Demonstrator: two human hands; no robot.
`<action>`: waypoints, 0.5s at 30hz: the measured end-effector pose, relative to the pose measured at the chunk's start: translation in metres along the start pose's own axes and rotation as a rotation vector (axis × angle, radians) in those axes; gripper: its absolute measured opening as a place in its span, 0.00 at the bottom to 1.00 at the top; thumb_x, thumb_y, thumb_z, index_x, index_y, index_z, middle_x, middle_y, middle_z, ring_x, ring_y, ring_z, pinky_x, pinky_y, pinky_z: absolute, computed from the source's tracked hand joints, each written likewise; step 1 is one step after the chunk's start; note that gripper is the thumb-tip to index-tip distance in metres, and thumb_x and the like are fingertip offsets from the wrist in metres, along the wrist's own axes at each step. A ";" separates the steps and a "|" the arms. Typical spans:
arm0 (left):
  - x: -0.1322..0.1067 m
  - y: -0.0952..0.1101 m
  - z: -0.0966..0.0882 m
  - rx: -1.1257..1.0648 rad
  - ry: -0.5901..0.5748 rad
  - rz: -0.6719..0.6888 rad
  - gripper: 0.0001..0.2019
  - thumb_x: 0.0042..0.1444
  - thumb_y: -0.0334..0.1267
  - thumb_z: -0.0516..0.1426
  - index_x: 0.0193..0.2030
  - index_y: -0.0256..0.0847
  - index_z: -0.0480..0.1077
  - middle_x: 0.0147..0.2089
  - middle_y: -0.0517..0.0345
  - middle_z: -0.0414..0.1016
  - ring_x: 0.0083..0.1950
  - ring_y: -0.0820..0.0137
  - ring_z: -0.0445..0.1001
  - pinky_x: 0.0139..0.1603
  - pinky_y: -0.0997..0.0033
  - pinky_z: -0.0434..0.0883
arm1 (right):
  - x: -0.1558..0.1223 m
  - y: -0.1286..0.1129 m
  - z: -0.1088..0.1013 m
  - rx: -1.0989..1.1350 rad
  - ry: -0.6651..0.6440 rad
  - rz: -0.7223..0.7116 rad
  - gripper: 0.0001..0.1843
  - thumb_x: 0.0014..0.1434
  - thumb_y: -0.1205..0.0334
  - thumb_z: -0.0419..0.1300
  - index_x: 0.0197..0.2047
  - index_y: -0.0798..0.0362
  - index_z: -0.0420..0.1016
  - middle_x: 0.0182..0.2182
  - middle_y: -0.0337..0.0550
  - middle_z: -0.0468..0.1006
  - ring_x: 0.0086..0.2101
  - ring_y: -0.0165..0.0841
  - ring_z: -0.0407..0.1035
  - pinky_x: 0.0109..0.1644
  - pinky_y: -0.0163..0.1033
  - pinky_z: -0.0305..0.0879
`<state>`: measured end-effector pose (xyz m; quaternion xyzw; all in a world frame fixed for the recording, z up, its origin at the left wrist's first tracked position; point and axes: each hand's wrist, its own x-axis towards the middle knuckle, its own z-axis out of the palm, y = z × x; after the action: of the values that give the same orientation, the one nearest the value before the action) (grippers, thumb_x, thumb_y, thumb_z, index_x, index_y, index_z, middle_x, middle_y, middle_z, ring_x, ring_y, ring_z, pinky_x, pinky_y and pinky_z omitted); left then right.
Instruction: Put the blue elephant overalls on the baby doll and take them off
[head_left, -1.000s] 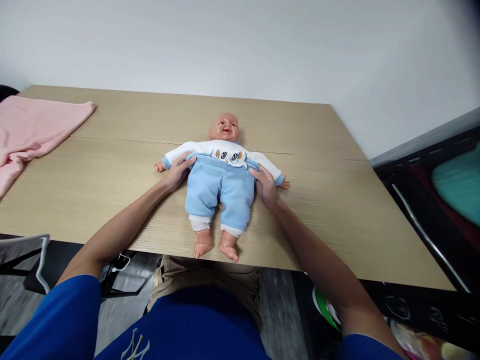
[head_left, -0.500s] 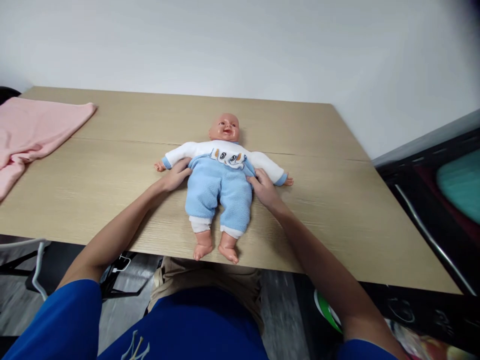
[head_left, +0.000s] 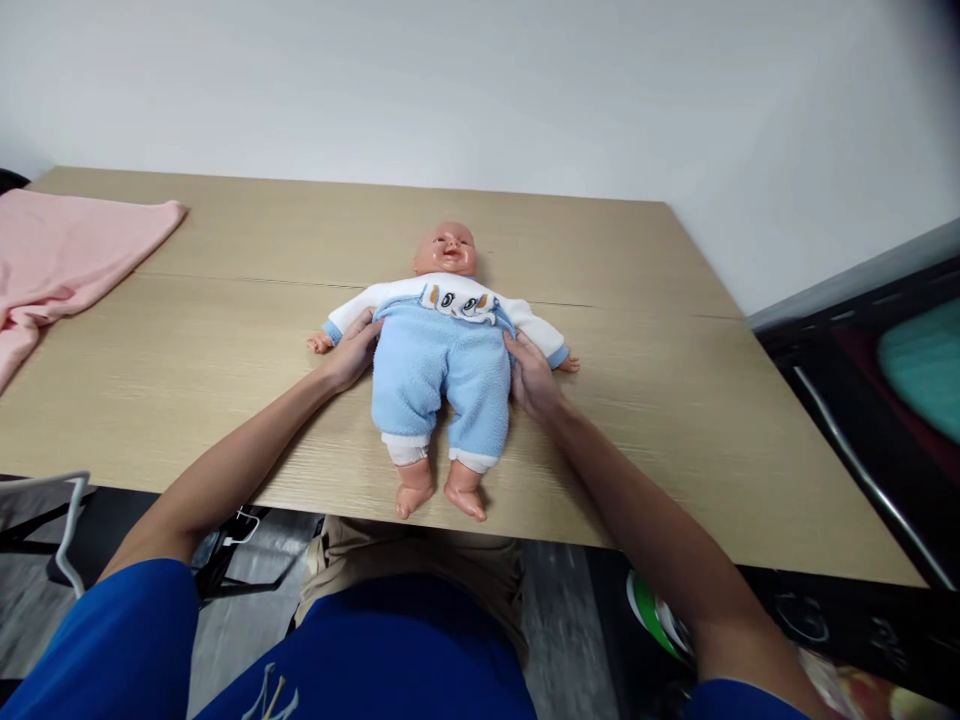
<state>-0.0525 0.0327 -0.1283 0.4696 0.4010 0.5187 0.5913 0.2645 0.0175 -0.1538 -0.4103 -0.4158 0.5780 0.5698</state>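
Observation:
A baby doll (head_left: 454,252) lies on its back on the wooden table (head_left: 225,400), feet towards me and arms spread out. It wears a white top with blue cuffs and fleecy light blue trousers (head_left: 409,370). A white ruffled patch with stitched eyes (head_left: 459,302) lies across the belly at the waist. My left hand (head_left: 352,352) grips the trousers at the waist on the left side, its fingers partly hidden under the fabric. On the opposite side, my right hand (head_left: 534,374) holds the waist edge, thumb on top and other fingers mostly out of sight.
A pink cloth (head_left: 75,240) is spread at the table's left end. White wall stands behind the table. To the right is a black frame (head_left: 840,400) with a teal item (head_left: 922,365). A white cable (head_left: 75,520) hangs at lower left.
Both hands have slid further round the waist sides, and the trousers' waist sits slightly higher. The doll's legs have shifted a little to the right.

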 end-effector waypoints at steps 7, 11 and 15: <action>0.004 0.000 -0.004 -0.017 -0.064 0.011 0.22 0.62 0.55 0.77 0.52 0.43 0.82 0.53 0.50 0.89 0.53 0.59 0.84 0.52 0.64 0.78 | 0.001 -0.010 -0.001 0.008 -0.095 0.015 0.36 0.55 0.26 0.82 0.56 0.41 0.87 0.62 0.47 0.93 0.75 0.56 0.78 0.83 0.65 0.76; 0.000 0.001 -0.005 0.036 -0.074 0.036 0.23 0.63 0.56 0.79 0.54 0.46 0.82 0.57 0.52 0.88 0.57 0.59 0.84 0.55 0.66 0.79 | 0.001 -0.011 -0.001 -0.012 -0.124 0.026 0.39 0.56 0.24 0.80 0.59 0.41 0.86 0.63 0.49 0.92 0.75 0.56 0.77 0.82 0.66 0.75; -0.006 0.002 -0.001 -0.019 -0.104 -0.051 0.24 0.65 0.58 0.78 0.57 0.48 0.79 0.55 0.53 0.87 0.57 0.58 0.84 0.53 0.64 0.81 | 0.000 -0.007 0.001 0.000 -0.065 0.007 0.41 0.54 0.22 0.81 0.59 0.40 0.86 0.64 0.48 0.92 0.75 0.56 0.77 0.81 0.66 0.77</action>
<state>-0.0548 0.0268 -0.1271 0.4799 0.3766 0.4823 0.6287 0.2662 0.0179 -0.1469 -0.3928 -0.4329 0.5930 0.5538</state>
